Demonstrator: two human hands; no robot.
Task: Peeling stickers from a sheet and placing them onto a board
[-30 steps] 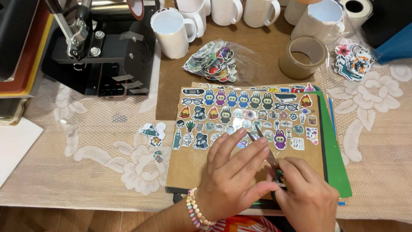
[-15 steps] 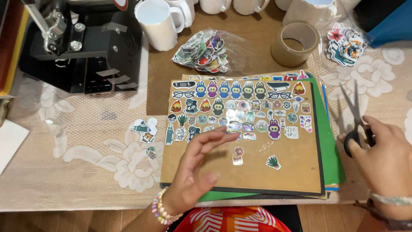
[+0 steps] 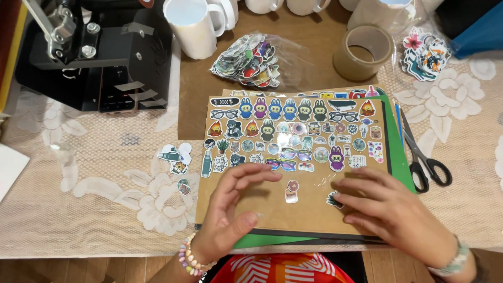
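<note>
Now over the brown cardboard sheet (image 3: 251,207), both hands empty. Left hand (image 3: 230,212) open and loosely spread, fingers pointing up and to the right, fingertips near the lowest row of stickers, thumb stretched along the sheet's lower part. Right hand (image 3: 390,209) also open, fingers spread and reaching left, fingertips just at a small dark-leafed sticker (image 3: 333,199) lying alone on the bare card; actual touch not clear. Between the two hands, a second loose sticker (image 3: 292,191), round top over a white base, apart from both. Above them, rows of stickers (image 3: 293,133) filling the upper half of the sheet. Under the sheet, a green sheet (image 3: 402,157) and darker ones stacked, edges showing. Right of the stack, black-handled scissors (image 3: 422,154) lying shut on the lace tablecloth (image 3: 78,209), clear of the right hand. Further up, a bag of stickers (image 3: 251,58), a tape roll (image 3: 362,52), a white mug (image 3: 193,26).
</note>
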